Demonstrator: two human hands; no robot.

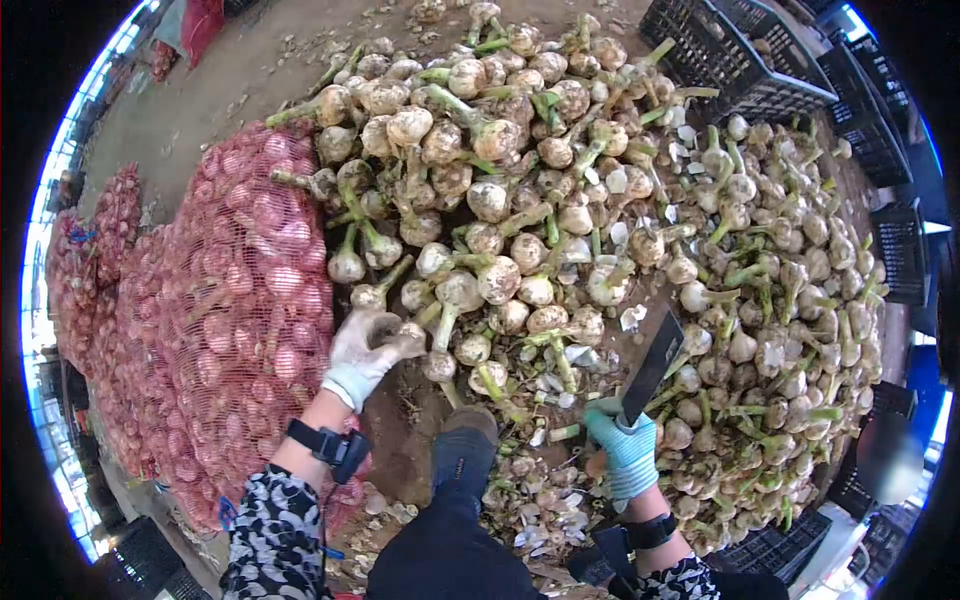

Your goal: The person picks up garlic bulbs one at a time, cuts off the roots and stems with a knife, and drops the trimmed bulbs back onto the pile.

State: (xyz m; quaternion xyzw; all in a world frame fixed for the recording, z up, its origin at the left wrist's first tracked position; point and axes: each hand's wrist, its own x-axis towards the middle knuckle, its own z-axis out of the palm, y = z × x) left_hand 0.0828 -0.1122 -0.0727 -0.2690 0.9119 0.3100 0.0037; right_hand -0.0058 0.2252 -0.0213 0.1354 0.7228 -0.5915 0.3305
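My left hand (362, 358), in a white glove with dirty fingers, is curled at the near left edge of a heap of garlic. Its thumb and fingers close on a soil-stained garlic bulb (408, 338), partly covered by the glove. In a teal striped glove, my right hand (622, 447) grips a knife (655, 365) by its handle, which the fingers hide. The broad dark blade points up and away, beside the garlic heap (500, 280) with its green stems. A cut stem piece (565, 433) lies just left of that hand.
Red mesh sacks full of bulbs (235, 290) stand along the left. Another garlic pile (770, 350), with short stems, spreads on the right. Black plastic crates (740, 65) line the far right. My shoe (463, 450) rests between the heap and peel scraps (535, 505).
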